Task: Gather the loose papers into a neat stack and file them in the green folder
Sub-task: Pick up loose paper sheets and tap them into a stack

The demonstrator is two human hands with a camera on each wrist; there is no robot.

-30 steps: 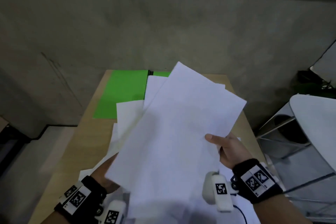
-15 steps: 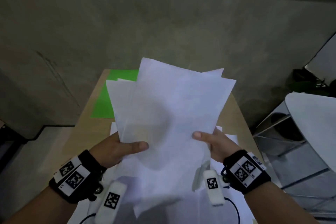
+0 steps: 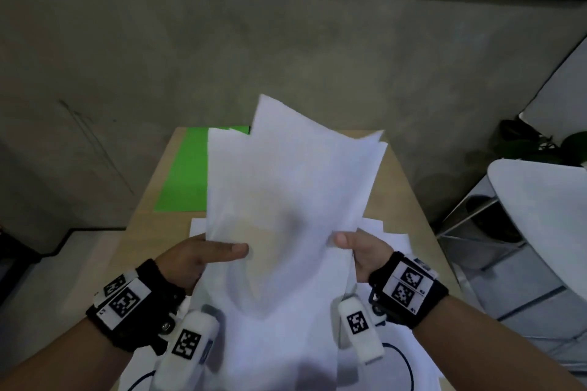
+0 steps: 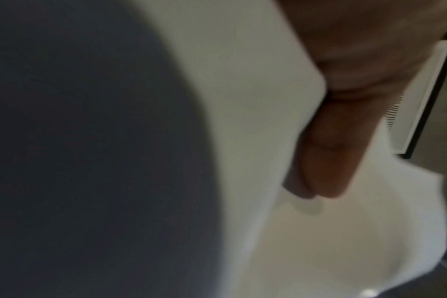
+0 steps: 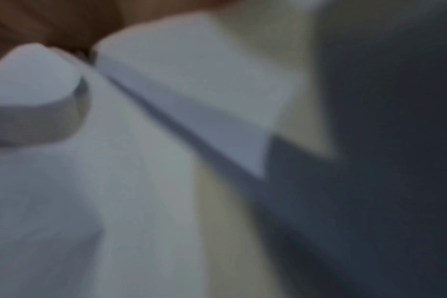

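Head view: left hand (image 3: pixel 193 259) and right hand (image 3: pixel 360 252) each pinch a side edge of the fanned sheaf of papers (image 3: pixel 286 194), held over the table (image 3: pixel 409 200), long axis pointing away toward the green folder (image 3: pixel 184 181). Left wrist view: fingers (image 4: pixel 327 161) lie flat behind the sheets, which look light, limp and slippery, so low side edges suit best. Right wrist view: too blurred; grip unreadable.

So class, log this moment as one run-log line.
left hand: holds papers | right hand: holds papers | papers: uneven | green folder: on table

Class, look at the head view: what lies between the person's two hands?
The sheaf of white papers spans the gap: the left hand pinches its left edge, the right hand its right edge, seen in the head view.
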